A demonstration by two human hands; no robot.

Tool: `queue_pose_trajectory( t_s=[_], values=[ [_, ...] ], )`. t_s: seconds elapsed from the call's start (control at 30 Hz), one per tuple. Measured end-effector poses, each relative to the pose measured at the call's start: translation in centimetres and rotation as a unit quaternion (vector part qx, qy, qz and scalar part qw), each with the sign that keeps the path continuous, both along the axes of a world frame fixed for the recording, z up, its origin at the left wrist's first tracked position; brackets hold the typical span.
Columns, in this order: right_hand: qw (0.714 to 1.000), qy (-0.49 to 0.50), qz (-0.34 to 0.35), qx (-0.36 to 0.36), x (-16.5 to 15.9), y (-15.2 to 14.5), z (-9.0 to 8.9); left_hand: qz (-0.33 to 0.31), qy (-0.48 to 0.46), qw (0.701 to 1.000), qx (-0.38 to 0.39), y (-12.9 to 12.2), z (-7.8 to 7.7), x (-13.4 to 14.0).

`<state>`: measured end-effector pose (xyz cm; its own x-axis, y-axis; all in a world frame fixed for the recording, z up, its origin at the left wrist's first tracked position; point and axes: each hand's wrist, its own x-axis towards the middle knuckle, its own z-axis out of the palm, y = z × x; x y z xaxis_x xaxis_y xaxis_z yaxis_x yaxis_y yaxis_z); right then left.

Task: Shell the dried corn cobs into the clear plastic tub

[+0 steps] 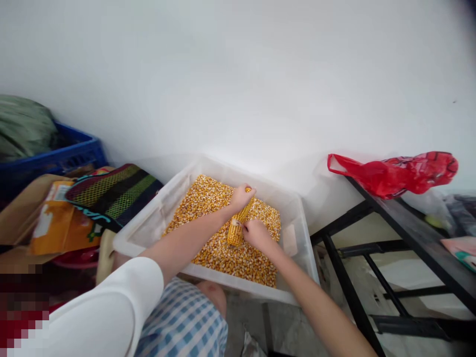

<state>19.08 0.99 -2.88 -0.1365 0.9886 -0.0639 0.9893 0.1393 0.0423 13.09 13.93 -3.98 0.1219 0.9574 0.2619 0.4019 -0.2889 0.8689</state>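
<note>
A yellow corn cob [235,233] is held at a slant above loose corn kernels [219,260], with a pale band across it where kernels look gone. My left hand [241,198] is wrapped round its upper part. Against its side, at the pale band, my right hand [257,234] is closed, its thumb and fingers pressed to the cob; the fingertips are partly hidden. The kernels, yellow and whitish, spread thickly over the bottom of a translucent white plastic bin [163,202] in front of my knees.
Left of the bin lie a black-and-green mesh bag [124,196], an orange carton [55,228] and a blue crate [80,148]. To the right stands a black metal frame [345,282] with a red plastic bag [401,173] on top. A white wall [238,74] rises behind.
</note>
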Motion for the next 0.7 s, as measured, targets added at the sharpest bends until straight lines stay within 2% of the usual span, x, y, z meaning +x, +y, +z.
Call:
queue_pose_trajectory(
  t_s=[0.17,0.37,0.57,0.7],
  values=[
    [1.0,-0.007,-0.02,0.01,-0.9,-0.2,0.0,0.006,0.025,1.0,-0.013,-0.4,0.4,0.1],
    [0.992,0.128,-0.005,-0.017,0.9,1.1,-0.4,0.008,0.012,1.0,-0.013,-0.8,0.5,0.4],
    [0.943,0.316,-0.007,-0.103,3.4,2.1,-1.4,-0.022,0.016,0.999,0.017,-1.5,0.9,0.6],
    [0.924,0.367,-0.022,-0.108,4.1,2.0,-2.1,-0.039,0.006,0.998,0.039,-1.5,0.8,0.4]
  ],
)
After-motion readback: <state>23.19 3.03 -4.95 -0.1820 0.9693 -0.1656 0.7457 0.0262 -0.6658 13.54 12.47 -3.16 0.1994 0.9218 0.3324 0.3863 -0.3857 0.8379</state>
